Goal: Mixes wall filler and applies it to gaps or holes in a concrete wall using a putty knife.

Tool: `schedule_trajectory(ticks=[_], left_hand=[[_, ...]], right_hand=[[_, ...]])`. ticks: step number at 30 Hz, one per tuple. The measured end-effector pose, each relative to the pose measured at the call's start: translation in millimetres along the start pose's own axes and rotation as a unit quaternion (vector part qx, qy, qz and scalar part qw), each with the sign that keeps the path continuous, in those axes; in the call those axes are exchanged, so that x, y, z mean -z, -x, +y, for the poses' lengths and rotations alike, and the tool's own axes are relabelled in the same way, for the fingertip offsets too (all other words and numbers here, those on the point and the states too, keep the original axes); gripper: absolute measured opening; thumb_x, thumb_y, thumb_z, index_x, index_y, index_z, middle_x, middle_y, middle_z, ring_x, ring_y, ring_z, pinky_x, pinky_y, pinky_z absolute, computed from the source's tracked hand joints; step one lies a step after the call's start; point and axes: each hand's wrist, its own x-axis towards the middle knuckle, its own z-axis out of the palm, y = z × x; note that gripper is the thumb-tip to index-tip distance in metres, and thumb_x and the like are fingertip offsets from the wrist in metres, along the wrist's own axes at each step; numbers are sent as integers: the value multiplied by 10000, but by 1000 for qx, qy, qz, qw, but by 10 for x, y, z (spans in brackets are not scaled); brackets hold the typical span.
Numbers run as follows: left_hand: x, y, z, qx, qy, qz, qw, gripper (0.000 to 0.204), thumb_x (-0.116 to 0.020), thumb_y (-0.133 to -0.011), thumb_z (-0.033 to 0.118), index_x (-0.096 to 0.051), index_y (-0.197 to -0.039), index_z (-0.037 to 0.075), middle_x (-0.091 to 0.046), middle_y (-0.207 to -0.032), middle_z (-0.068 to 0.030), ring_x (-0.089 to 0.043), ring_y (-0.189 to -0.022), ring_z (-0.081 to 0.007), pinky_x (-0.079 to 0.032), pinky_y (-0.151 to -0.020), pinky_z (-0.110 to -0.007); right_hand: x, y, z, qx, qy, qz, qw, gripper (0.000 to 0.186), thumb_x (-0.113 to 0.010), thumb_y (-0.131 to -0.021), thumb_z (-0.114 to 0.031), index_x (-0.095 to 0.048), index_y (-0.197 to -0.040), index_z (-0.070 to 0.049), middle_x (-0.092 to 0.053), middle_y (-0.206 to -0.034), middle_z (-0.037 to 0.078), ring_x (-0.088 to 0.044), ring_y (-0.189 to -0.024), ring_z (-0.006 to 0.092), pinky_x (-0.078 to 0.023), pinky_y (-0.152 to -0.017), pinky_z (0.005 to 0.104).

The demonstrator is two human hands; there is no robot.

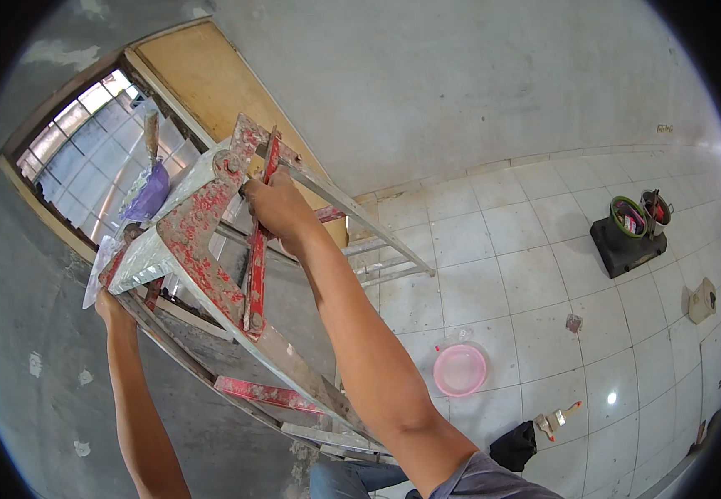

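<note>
Far left: left hand [113, 312] up against the near end of the ladder [200, 233] top, a pale sheet [99, 268] just beside its fingers. Fingertips out of sight behind the edge; cannot tell whether it grips. Window [86, 154] behind.

Purple bag [146, 195] on the top, wooden handle [152, 137] standing up beyond it.

Ladder top lies between the hands, long axis slanting from lower left to upper right. Right hand [280, 206] at the upper end, fingers curled around the red brace [256, 270]. Brace runs nearly upright in view, mostly below that hand, which is the nearer one.

Right, on the floor, well apart: pink basin [460, 372], black bag [513, 447], brush [557, 422], black box [622, 254].

Hard to make out: right fingertips, hidden by the hand; what the handle belongs to; ladder feet, partly covered by the right arm.
</note>
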Motion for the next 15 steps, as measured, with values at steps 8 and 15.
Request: schedule_trajectory(ticks=[8,15], left_hand=[[317,-604,-204,7,-36,-22,999,370,-584,-896,220,-606,-1200,9,-653,-1088,-123,-651,-880,-226,-531,-660,-344],[285,-501,-206,-16,-3,-9,1000,397,-562,-921,262,-575,-1249,39,-641,-1152,-89,-630,-1008,-225,-515,-829,-360]], right_hand=[[183,-116,100,-70,12,-45,996,199,-500,-830,-177,-529,-718,-15,-482,-580,69,-464,-426,170,-353,-367,338],[222,-28,156,-44,-15,-38,998,366,-528,-897,-302,-538,-1008,46,-575,-767,133,-568,-561,244,-480,-459,408]])
